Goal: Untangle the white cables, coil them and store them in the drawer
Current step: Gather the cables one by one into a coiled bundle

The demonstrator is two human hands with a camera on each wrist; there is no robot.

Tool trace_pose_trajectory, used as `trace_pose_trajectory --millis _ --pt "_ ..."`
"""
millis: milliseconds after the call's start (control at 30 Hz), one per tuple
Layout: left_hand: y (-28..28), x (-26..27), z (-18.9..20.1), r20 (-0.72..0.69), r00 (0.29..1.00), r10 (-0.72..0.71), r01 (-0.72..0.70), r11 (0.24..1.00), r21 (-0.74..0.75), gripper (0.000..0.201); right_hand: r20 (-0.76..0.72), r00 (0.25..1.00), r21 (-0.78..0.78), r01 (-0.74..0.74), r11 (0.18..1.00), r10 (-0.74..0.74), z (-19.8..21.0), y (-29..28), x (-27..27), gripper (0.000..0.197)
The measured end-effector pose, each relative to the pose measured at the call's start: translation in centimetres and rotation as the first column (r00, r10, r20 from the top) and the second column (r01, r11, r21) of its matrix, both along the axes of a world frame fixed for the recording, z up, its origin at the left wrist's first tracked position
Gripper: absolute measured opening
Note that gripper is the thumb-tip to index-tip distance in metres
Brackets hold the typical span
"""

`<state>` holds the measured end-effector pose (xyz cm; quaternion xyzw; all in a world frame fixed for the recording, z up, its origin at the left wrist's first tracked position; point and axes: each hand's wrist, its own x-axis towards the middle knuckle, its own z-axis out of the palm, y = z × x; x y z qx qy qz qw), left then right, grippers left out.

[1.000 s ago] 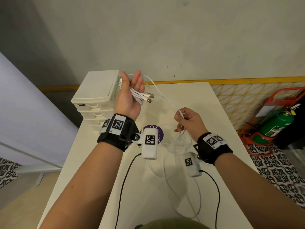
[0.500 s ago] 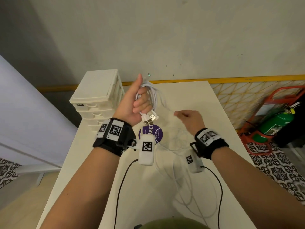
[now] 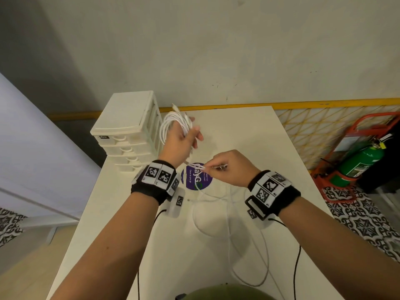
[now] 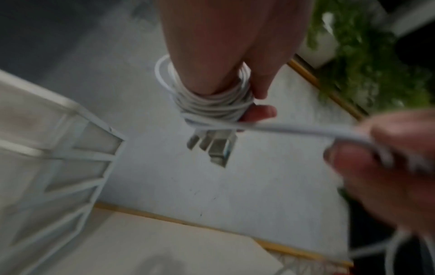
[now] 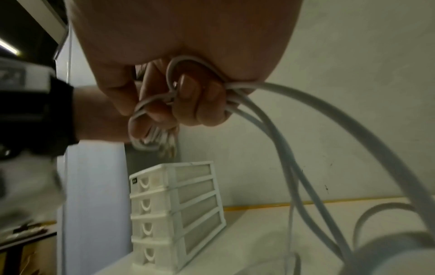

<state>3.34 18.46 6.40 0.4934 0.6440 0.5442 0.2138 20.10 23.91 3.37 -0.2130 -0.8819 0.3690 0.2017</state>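
My left hand (image 3: pixel 181 139) is raised over the table's back left with a coil of white cable (image 3: pixel 173 124) wound round its fingers; in the left wrist view the coil (image 4: pixel 212 104) wraps the fingers and silver USB plugs (image 4: pixel 214 147) hang under it. My right hand (image 3: pixel 229 167) sits just right of it and pinches the cable strands (image 5: pixel 247 98) that run taut to the coil. The loose remainder of the white cables (image 3: pixel 218 215) lies in loops on the table. A white chest of small drawers (image 3: pixel 127 128) stands at the back left, all drawers closed.
A round purple sticker (image 3: pixel 195 176) is on the white table (image 3: pixel 249 135) below my hands. Black wires run from both wrist cameras toward me. A green fire extinguisher (image 3: pixel 359 163) in a red stand is on the floor at the right.
My left hand has turned palm down with more cable wound on it. My right hand has moved left and closer to it, pulling the strand taut.
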Motion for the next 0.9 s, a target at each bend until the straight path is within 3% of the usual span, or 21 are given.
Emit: trace_pose_trajectory --millis 67,167,267,333,367,433,567,667,767,900 --pt "-0.6 0.6 -0.2 -0.088 0.987 -0.136 0.119 0.978 -0.17 0.028 -0.082 0.996 -0.037 0.016 0.999 -0.019 1.1 0.5 0.0 0.011" --pt "-1.3 1.5 -0.3 0.059 0.96 -0.275 0.28 0.909 -0.31 0.043 -0.21 0.974 -0.077 0.07 0.995 -0.085 2.4 1.2 -0.1 0.012" --pt "-1.5 1.8 -0.3 0.406 0.848 -0.341 0.456 0.86 -0.23 0.054 -0.25 0.963 -0.117 0.077 0.99 -0.105 3.0 1.8 -0.3 0.005" --pt "-1.6 2.1 0.1 0.486 0.78 -0.394 0.532 0.827 -0.183 0.056 -0.252 0.957 -0.124 0.113 0.986 -0.142 3.0 2.3 -0.2 0.009" --pt "-1.8 2.3 0.3 0.449 0.798 -0.402 0.529 0.825 -0.199 0.05 -0.254 0.955 -0.124 0.126 0.984 -0.154 2.9 2.6 -0.1 0.013" --pt "-2.0 2.4 1.0 0.361 0.853 -0.378 0.475 0.849 -0.232 0.027 -0.23 0.96 -0.104 0.142 0.984 -0.162 2.4 3.2 0.4 0.016" --pt "-2.2 0.5 2.1 0.408 0.896 -0.176 0.262 0.951 -0.165 0.024 -0.145 0.973 -0.129 0.163 0.978 -0.181 0.2 4.3 2.0 0.012" --pt "-2.5 -1.1 2.9 0.472 0.882 -0.003 0.051 0.995 -0.089 0.031 -0.06 0.98 -0.123 0.183 0.975 -0.192 -1.8 4.7 3.3 0.013" --pt "-2.4 -1.6 3.5 0.521 0.845 0.117 -0.122 0.992 -0.024 0.03 0.031 0.976 -0.112 0.22 0.969 -0.218 -3.5 5.0 4.1 0.017" --pt "-2.8 -2.2 4.2 0.59 0.782 0.2 -0.269 0.963 0.031 0.022 0.084 0.966 0.064 0.24 0.969 -0.245 -4.9 5.7 5.0 0.023"
